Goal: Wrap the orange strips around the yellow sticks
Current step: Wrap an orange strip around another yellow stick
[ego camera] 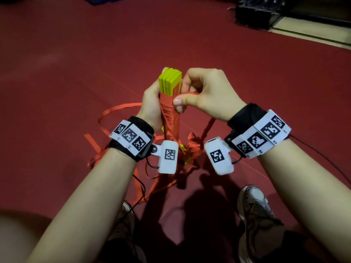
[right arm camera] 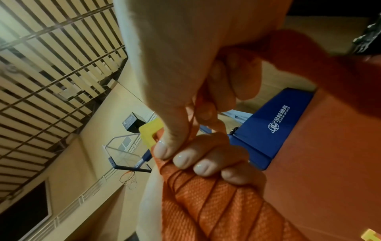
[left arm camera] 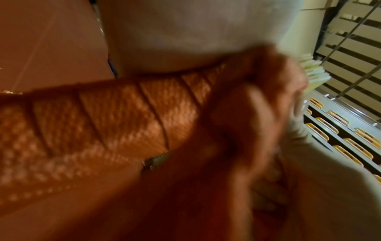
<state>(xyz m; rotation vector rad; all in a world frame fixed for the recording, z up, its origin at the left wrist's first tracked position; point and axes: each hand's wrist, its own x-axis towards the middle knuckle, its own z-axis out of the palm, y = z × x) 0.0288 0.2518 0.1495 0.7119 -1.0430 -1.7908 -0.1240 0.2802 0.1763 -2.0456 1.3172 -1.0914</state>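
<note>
Black wrist straps (ego camera: 141, 128) worn, white tag-printed blocks (ego camera: 263, 137) mounted; thin black cables (ego camera: 139, 184) trailed; grey-white sneakers (ego camera: 255, 211); arms bare.

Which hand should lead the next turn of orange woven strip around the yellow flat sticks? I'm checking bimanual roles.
Probably the right hand: it pinches the orange woven strip at the wrap's top edge, while the left hand grips the wrapped yellow flat sticks.

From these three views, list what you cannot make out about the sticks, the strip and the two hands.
- Sticks: head view shows only the top ends; the wrapped strip and left hand cover the rest, so no count.
- Lower end of the bundle: head view, hidden behind the wrist cameras.
- Strip's working end: lost inside the right hand; its fingers close over it.
- Left fingers: left wrist view, blurred.
</note>
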